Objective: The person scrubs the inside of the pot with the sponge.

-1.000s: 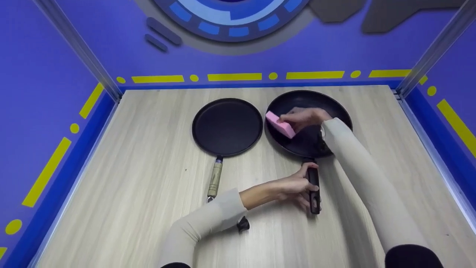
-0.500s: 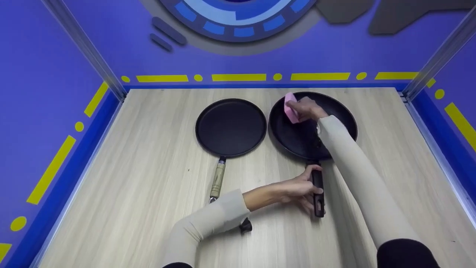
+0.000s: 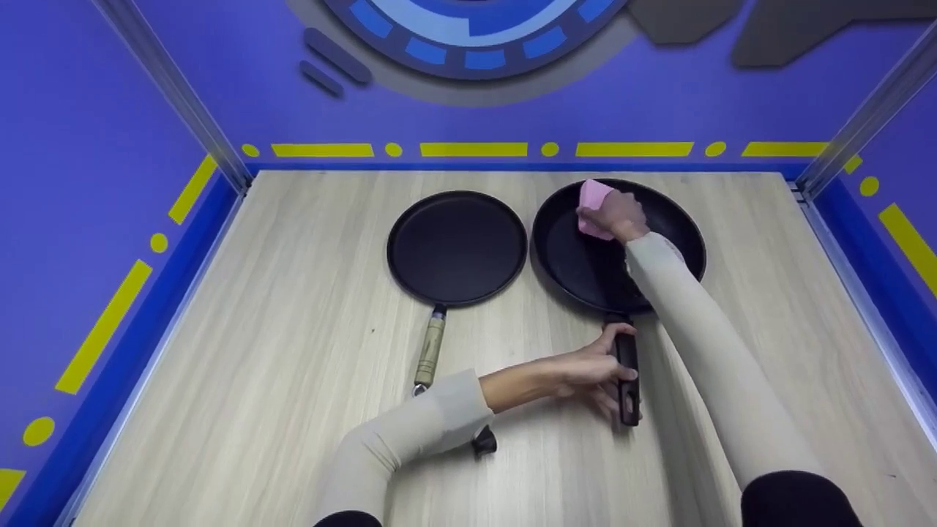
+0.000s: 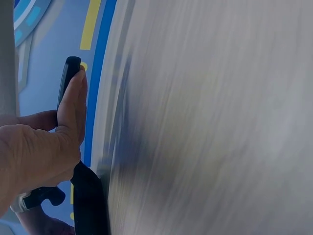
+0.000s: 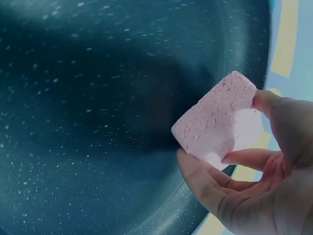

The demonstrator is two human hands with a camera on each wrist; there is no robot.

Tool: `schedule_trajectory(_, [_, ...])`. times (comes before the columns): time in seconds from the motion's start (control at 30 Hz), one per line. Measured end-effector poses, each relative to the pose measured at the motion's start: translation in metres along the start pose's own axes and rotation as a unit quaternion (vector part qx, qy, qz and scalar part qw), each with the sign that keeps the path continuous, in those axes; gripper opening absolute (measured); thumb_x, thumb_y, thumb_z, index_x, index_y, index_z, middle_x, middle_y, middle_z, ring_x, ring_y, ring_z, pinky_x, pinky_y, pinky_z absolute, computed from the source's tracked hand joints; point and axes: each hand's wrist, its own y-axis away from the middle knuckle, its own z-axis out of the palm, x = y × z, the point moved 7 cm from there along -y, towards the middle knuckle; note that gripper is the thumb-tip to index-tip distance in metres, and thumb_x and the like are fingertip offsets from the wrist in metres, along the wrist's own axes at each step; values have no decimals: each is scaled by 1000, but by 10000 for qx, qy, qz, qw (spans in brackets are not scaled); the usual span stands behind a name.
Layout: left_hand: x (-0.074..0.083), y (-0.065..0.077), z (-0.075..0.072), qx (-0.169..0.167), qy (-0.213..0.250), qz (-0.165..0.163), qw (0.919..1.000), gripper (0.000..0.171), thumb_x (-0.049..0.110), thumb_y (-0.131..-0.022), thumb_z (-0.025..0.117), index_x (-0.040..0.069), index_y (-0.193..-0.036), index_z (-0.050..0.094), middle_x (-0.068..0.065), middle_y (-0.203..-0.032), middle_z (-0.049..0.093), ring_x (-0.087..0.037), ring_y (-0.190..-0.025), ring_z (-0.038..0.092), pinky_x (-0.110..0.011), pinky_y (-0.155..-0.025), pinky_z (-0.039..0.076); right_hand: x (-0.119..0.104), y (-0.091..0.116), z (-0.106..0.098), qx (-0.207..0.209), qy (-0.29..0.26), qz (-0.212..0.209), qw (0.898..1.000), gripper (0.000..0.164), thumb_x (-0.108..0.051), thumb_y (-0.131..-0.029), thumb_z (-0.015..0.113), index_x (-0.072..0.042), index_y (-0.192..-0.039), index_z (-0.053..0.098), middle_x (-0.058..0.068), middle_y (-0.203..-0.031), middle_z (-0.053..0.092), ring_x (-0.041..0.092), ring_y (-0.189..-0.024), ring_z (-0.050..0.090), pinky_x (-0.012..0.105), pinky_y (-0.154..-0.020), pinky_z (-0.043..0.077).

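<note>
My right hand [image 3: 621,214] pinches a pink sponge [image 5: 220,115] between thumb and fingers, over the far left part of a deep black frying pan [image 3: 571,263]. In the right wrist view, the dark speckled inside of that pan fills most of the frame, with the sponge close to its side wall. My left hand [image 3: 594,372] grips the pan's black handle [image 3: 628,380], thumb on top and fingers beneath. The left wrist view shows this hand [image 4: 44,147] from the side, with the handle [image 4: 68,78] rising past its fingers.
A flat black crepe pan [image 3: 457,249] lies just left of the frying pan, its wood-look handle [image 3: 430,348] toward me. Blue walls [image 3: 483,117] close in the wooden table [image 3: 293,307] at the back and sides. A small black object [image 3: 484,442] shows beside my left sleeve.
My right hand has carried the sponge from the pan's left side up and right toward its far rim, turning it more upright. The left hand keeps its grip on the handle. The view has shifted slightly.
</note>
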Motion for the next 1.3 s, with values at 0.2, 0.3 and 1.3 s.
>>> schedule_trajectory(0.2, [1, 0, 0, -56, 176, -30, 9998, 63, -3, -100, 54, 34, -146, 32, -17, -93, 64, -56, -105, 68, -58, -85, 63, -6, 0, 9, -159, 809, -462, 9955, 65, -46, -92, 70, 12, -119, 61, 36, -121, 63, 50, -113, 62, 61, -94, 57])
schedule_trajectory(0.3, [2, 0, 0, -90, 182, -19, 9998, 64, -3, -100, 54, 35, -146, 31, -17, -95, 64, -58, -110, 64, -48, -72, 66, -11, 0, 16, -321, 1187, -767, 9894, 65, -44, -92, 72, 12, -123, 57, 38, -122, 59, 53, -117, 58, 63, -97, 54])
schedule_trajectory(1.3, [1, -2, 2, 142, 142, 66, 9998, 62, -4, -98, 55, 39, -138, 37, -16, -95, 61, -59, -108, 64, -62, -92, 57, 5, 11, 9, -752, 1396, -1965, 9676, 65, -27, -96, 72, -15, -154, 43, 39, -135, 41, 55, -122, 46, 70, -103, 47])
